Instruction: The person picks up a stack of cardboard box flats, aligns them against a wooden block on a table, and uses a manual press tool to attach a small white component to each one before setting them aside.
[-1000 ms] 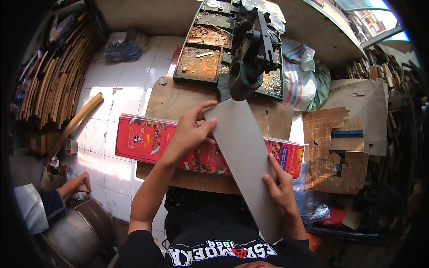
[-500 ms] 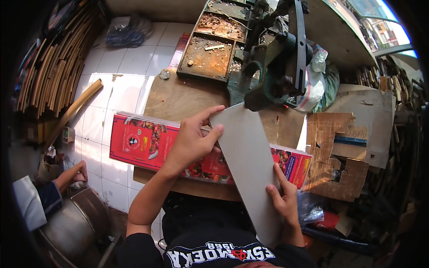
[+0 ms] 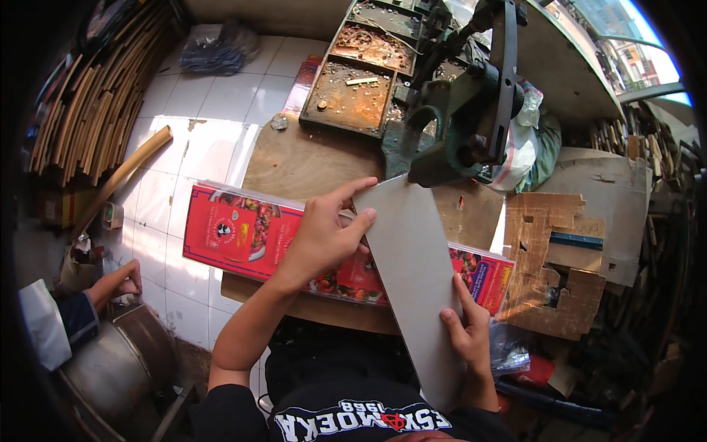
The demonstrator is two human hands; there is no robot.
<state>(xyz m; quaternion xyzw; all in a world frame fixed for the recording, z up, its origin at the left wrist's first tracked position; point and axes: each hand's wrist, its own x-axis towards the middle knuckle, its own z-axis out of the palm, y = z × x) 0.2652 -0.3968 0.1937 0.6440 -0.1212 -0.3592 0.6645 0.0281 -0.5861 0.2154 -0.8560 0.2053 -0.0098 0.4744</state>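
A long grey-white board [image 3: 412,272] slants from the dark green cast-metal press [image 3: 460,140] down toward my body. Its far corner sits right at the press's lower head; whether it touches cannot be told. My left hand [image 3: 335,228] grips the board's far left edge between thumb and fingers. Nearer to me, my right hand [image 3: 469,318] holds the right edge, thumb on top. Beneath the board lies a stack of red printed sheets [image 3: 243,232] in clear plastic, crossing the wooden bench [image 3: 294,158]. The board hides the stack's middle.
A rusty compartment tray [image 3: 346,96] with small metal bits stands left of the press. Cut brown cardboard [image 3: 552,258] lies at right. Upright boards [image 3: 103,96] lean at far left. Another person's hand [image 3: 121,283] is at the left, beside a metal drum [image 3: 125,361].
The view has shifted slightly, so the press and tray appear a little further right. Both hands keep their hold on the board, which stays at the press.
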